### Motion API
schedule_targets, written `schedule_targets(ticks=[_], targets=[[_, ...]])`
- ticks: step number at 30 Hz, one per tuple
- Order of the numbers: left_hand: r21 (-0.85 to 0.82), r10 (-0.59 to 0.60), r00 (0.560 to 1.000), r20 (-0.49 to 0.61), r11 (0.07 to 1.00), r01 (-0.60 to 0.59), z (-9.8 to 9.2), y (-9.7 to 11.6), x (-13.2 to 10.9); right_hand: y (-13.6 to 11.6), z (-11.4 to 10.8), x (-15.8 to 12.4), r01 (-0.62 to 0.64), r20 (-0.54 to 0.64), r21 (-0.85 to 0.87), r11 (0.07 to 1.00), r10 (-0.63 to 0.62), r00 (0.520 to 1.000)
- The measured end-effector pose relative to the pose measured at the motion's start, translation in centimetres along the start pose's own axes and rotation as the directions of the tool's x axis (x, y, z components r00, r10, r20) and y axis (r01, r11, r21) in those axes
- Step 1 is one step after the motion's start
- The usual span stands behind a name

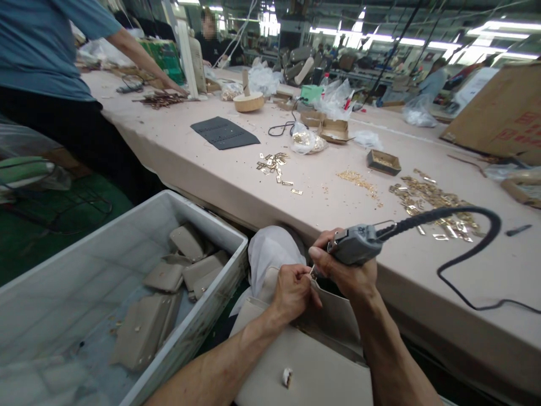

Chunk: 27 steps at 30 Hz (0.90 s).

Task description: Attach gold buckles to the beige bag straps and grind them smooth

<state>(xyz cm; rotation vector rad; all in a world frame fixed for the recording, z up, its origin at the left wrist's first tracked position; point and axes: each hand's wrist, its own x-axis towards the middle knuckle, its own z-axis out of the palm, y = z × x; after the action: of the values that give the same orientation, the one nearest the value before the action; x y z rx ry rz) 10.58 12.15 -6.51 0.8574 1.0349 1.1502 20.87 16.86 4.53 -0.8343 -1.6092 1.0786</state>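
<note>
On my lap lies a beige handbag [313, 355], its flap folded towards me with a small lock fitting [287, 378] partly covered in white. My right hand [355, 273] is wrapped round a grey electric screwdriver [357, 245], whose tip points down at the bag's upper edge. A thick black cord [448, 211] curves from its rear end over the table. Close to that tip, my left hand [292, 290] pinches the bag's edge, by a small metal piece [313, 275] that the fingers partly hide.
A grey plastic bin [203, 208] with several beige bags [146, 327] stands at my left. Metal plates [439, 197], small screws [359, 183], a small box [383, 162] and a black sheet [224, 133] lie on the table [236, 186]. A person in a blue shirt [42, 45] leans over its far left.
</note>
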Motion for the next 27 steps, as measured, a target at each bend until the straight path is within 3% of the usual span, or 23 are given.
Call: schedule_targets(ticks=[13,22,24,27], targets=[[-0.031,0.022,1.000,0.008,0.999,-0.022,-0.3,0.6,-0.7,-0.2,0.4,-1.2,0.068,-0.041,-0.021,0.997,-0.069,0.997],[0.009,0.045,0.999,0.004,0.999,-0.045,-0.6,1.1,-1.1,-0.3,-0.7,-2.2,0.181,0.147,-0.080,0.980,-0.168,0.975],[0.002,0.040,0.999,0.006,0.999,-0.040,-0.4,1.2,-1.2,-0.2,-0.8,-2.2,0.173,0.149,-0.033,0.984,-0.166,0.975],[-0.032,0.011,1.000,0.027,0.999,-0.010,-0.2,1.3,-1.3,-1.0,-1.3,-1.8,0.124,0.133,0.194,0.973,-0.152,0.979]])
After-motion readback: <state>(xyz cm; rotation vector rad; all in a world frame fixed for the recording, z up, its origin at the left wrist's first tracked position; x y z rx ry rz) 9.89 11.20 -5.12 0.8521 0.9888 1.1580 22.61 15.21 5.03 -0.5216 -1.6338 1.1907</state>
